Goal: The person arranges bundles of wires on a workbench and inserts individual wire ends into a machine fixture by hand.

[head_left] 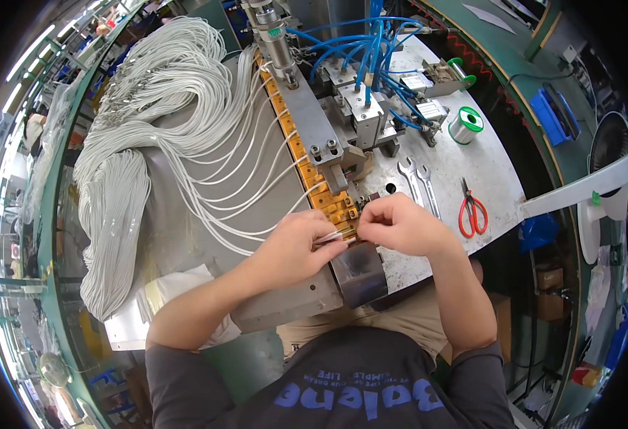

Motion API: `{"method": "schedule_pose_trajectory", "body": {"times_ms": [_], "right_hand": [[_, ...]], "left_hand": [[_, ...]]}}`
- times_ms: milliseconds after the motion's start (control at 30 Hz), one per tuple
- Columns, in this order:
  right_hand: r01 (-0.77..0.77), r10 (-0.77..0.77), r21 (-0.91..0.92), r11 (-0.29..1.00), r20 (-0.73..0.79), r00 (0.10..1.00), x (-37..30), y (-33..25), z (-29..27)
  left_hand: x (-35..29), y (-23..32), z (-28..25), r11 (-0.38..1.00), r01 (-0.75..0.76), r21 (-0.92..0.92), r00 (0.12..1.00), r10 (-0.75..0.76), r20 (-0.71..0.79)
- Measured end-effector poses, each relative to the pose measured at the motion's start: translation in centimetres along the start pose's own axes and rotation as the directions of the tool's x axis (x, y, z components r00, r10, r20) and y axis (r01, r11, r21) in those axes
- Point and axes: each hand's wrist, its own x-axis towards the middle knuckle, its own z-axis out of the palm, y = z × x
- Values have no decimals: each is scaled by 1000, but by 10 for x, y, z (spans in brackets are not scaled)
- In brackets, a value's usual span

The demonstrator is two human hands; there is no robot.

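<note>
Bench point(498, 187), metal-topped. Near edge, at the end of the orange strip point(337, 205): white wires point(338, 234), pinched in your left hand point(292, 247). Your right hand point(408, 226): fingertips together, contents unclear. Step, seemingly: placing wire ends; next calls for fine alignment.

cables point(114, 229) left of fixture point(301, 159) | wrenches point(413, 184) between fixture and scissors point(468, 196)

White cables point(139, 134), orange fixture point(302, 156), blue tubes point(370, 61), red-handled scissors point(469, 199), green-rimmed spool point(474, 117) (wire point(462, 131) silvery)
</note>
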Motion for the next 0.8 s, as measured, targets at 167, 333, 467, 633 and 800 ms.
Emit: {"method": "schedule_pose_trajectory", "body": {"times_ms": [167,333,467,633,800], "right_hand": [[-207,236,262,943,-82,968,6,12,-3],[51,-79,-117,992,-249,965,21,25,0],[-122,143,202,972,-94,985,26,35,-7],[-130,160,216,968,-129,979,23,28,-3],[-23,78,214,977,-251,965,3,3,4]], "left_hand": [[6,-10,0,959,-41,280,996,62,-64],[9,-11,-4,930,10,368,994,31,-106],[10,3,2,808,-34,589,999,14,39],[6,-3,3,883,-38,469,991,92,-94],[7,-4,-8,969,155,-192,985,-165,-41]]}}
